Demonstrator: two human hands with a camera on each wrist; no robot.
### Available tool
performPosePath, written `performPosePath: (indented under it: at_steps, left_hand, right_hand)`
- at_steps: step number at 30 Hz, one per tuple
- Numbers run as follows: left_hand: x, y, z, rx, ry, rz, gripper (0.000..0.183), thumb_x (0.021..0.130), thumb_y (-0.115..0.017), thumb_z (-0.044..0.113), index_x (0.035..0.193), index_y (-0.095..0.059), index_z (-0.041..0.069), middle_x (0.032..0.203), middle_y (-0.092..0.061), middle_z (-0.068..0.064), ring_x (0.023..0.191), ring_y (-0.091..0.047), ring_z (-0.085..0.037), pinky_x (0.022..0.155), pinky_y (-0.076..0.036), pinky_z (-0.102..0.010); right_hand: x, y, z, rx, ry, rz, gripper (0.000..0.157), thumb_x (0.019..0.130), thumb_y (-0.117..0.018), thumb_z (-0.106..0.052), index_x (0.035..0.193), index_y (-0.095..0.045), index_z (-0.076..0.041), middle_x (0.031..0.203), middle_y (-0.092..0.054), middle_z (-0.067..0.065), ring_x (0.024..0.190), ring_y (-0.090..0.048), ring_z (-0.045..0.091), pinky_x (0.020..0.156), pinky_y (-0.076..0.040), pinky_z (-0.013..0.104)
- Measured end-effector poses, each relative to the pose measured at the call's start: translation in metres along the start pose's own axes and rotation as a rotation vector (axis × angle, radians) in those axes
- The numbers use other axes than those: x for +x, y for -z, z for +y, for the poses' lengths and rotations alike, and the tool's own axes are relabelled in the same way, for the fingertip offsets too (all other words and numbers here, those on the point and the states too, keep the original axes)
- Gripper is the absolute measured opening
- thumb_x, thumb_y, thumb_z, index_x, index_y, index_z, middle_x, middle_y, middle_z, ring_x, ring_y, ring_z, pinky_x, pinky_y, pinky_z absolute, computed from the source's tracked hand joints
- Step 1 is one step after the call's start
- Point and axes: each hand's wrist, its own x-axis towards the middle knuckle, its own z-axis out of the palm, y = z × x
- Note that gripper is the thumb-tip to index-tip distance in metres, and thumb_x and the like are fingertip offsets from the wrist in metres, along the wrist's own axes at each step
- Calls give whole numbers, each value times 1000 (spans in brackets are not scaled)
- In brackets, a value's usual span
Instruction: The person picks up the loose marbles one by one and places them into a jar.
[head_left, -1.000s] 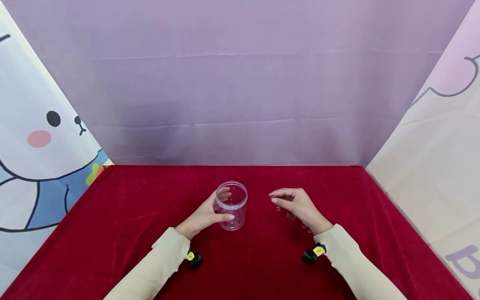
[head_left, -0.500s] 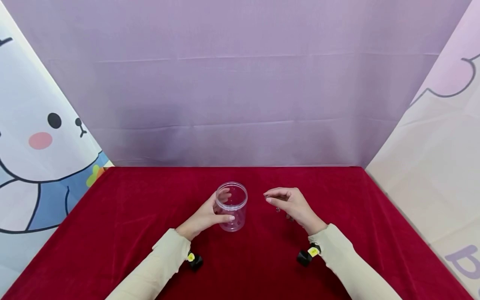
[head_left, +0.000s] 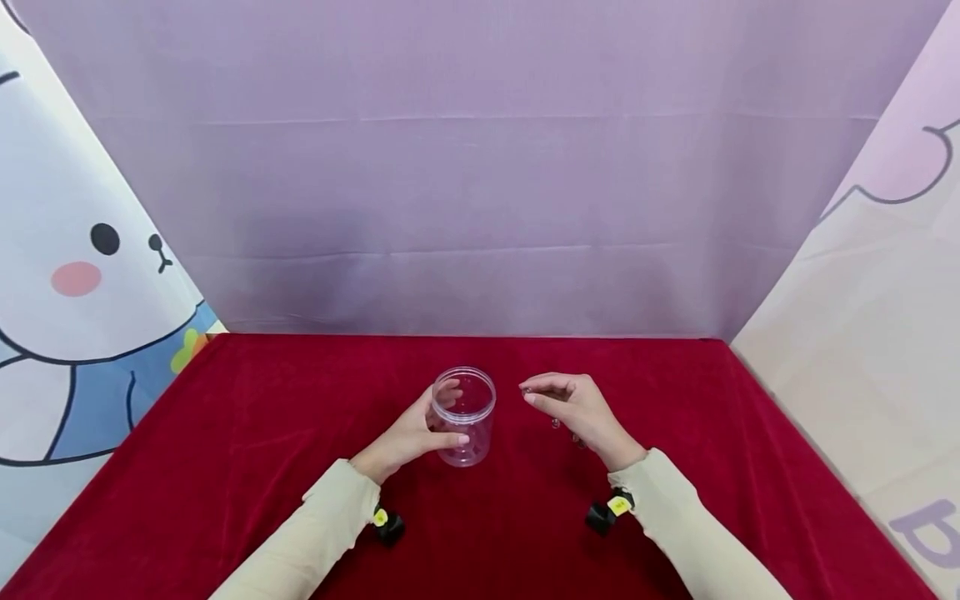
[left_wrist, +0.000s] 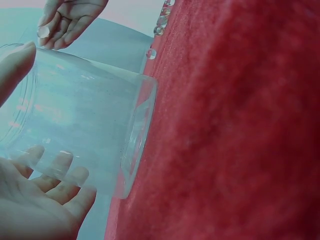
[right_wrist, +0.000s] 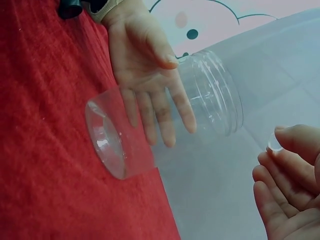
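Observation:
My left hand point(head_left: 405, 440) grips a clear plastic jar point(head_left: 477, 433), thumb at the near side and fingers round the back. The jar stands upright on the red cloth, its round mouth uncovered and its walls see-through. Right of the jar, my right hand point(head_left: 585, 415) pinches a small clear marble point(right_wrist: 275, 142) between thumb and fingertips, a little short of the rim and at about its height. The same held marble point(left_wrist: 44, 32) shows past the jar in the left wrist view. Beneath the right hand lie more clear marbles point(head_left: 555, 423), partly hidden by it.
Red velvety cloth point(head_left: 300, 400) covers the table. In the left wrist view, several marbles point(left_wrist: 162, 20) line up on the cloth beyond the jar. A plain mauve curtain point(head_left: 465, 183) rises behind the table, with cartoon-printed sheets point(head_left: 75, 375) at both sides.
My right hand has shifted left toward the jar with the pinched marble, covering more of the marbles lying on the cloth. My left hand and the jar have stayed in place.

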Motion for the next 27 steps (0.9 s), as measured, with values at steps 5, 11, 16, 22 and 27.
performPosePath:
  at_steps: [5, 11, 16, 22, 27]
  left_hand:
    - [0, 1, 1, -1, 11, 5, 82, 80, -75, 14, 146, -26, 15, 147, -35, -13, 131, -36, -35, 102, -39, -49]
    - [0, 2, 1, 2, 19, 14, 83, 79, -76, 15, 145, -27, 15, 146, -36, -13, 130, -38, -33, 101, -40, -48]
    - [1, 1, 1, 6, 15, 11, 82, 79, -75, 14, 146, -26, 12, 146, -36, -14, 131, -37, -34, 103, -37, -50]
    - [1, 1, 0, -5, 9, 16, 82, 79, -75, 15, 145, -27, 13, 146, -36, -14, 131, -37, -35, 103, -37, -50]
    - [1, 1, -1, -8, 22, 20, 82, 79, -75, 14, 145, -27, 17, 146, -37, -11, 131, -37, -32, 102, -39, -50]
  right_hand:
    - [2, -1, -10, -9, -15, 1, 24, 88, -65, -11, 111, -68, -1, 113, -65, 17, 63, -52, 10, 49, -43, 23]
    - [13, -5, 12, 22, -3, 19, 25, 88, -67, -13, 111, -69, -4, 113, -66, 13, 84, -62, 20, 55, -47, 23]
    - [18, -12, 15, 57, 33, 31, 26, 87, -69, -17, 109, -69, -3, 112, -66, 14, 88, -64, 17, 62, -51, 21]
    - [22, -20, 13, 104, 87, 28, 29, 86, -69, -17, 109, -68, 2, 112, -65, 19, 94, -65, 15, 82, -52, 27]
    - [25, -26, 11, 126, 93, 39, 31, 87, -69, -16, 110, -66, 4, 111, -65, 20, 94, -64, 16, 82, -52, 26]
